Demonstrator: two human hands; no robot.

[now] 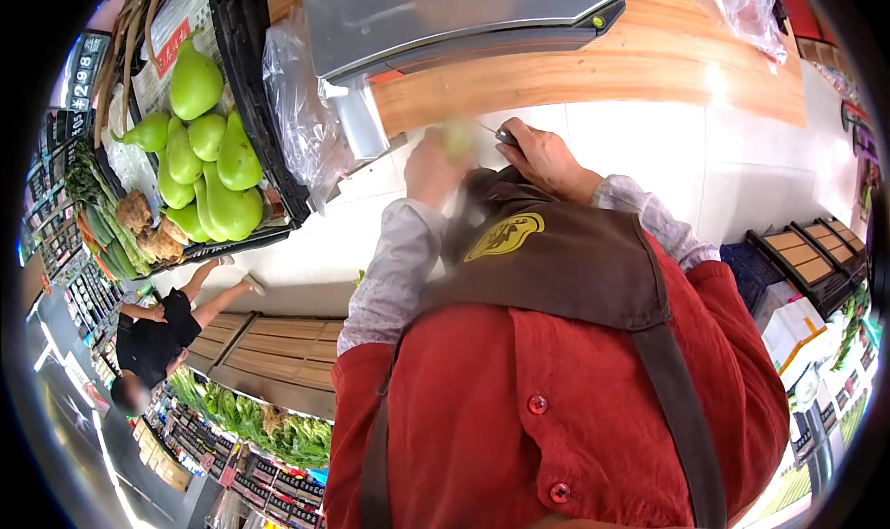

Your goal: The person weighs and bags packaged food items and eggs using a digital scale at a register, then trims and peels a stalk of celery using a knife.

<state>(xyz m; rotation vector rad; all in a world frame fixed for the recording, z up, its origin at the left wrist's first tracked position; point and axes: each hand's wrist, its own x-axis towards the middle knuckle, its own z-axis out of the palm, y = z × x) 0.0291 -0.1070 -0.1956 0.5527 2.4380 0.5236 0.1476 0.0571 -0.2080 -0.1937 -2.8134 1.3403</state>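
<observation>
My left hand [434,169] is closed around a pale green thing [459,138], blurred by motion, so its kind is unclear. Just to the right, my right hand [549,163] grips a small knife [506,137] by its dark handle. Its thin blade points left toward the green thing, and I cannot tell whether the two touch. Both hands are in front of my brown apron [565,251], near the edge of a wooden counter [482,89].
A grey metal-topped machine [454,19] stands on the counter, with clear plastic bags [301,112] beside it. Green gourds [222,181] fill a black crate [243,65] at the left. A person in black [153,339] is in the aisle. Wooden shelving [278,353] stands below.
</observation>
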